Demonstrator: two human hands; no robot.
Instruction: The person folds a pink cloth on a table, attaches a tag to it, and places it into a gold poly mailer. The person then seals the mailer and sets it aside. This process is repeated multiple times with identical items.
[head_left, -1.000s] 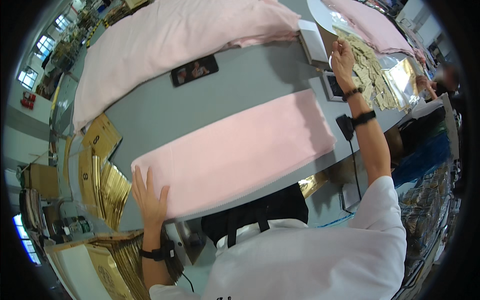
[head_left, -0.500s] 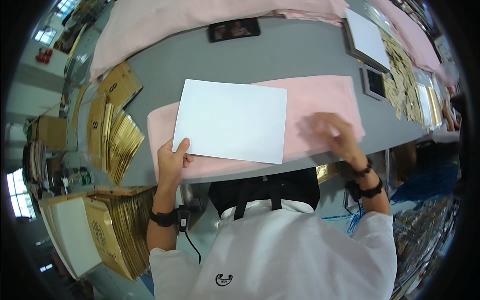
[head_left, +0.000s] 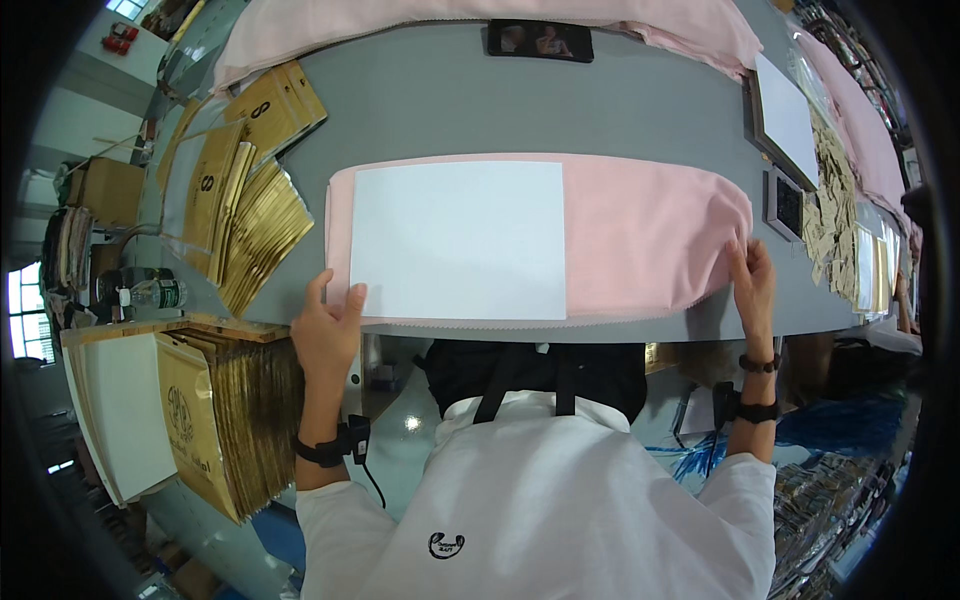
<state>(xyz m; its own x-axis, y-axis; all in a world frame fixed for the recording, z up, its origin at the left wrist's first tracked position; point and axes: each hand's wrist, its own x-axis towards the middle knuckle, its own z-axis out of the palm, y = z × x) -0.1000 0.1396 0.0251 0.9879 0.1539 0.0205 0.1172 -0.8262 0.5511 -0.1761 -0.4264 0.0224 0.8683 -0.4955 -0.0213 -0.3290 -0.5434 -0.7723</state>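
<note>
A folded pink cloth (head_left: pixel 650 230) lies lengthwise near the table's front edge. On its left part a white rectangular sheet (head_left: pixel 460 240) lies flat, squared to the cloth. My left hand (head_left: pixel 328 320) is beside the sheet's lower left corner, thumb and forefinger apart, holding nothing. At the cloth's right end my right hand (head_left: pixel 750 270) pinches the edge, which is lifted and creased there.
Gold envelopes (head_left: pixel 265 230) fan out on the table's left, with another stack (head_left: pixel 240 420) below. A phone (head_left: pixel 540 40) rests by the far pink cloth (head_left: pixel 480 10). At right are a white board stack (head_left: pixel 785 120), a small dark device (head_left: pixel 785 203) and beige pieces (head_left: pixel 832 210).
The white sheet was tilted in my left hand; now it lies flat and is let go. My right hand moved outward and took hold of the cloth's right end.
</note>
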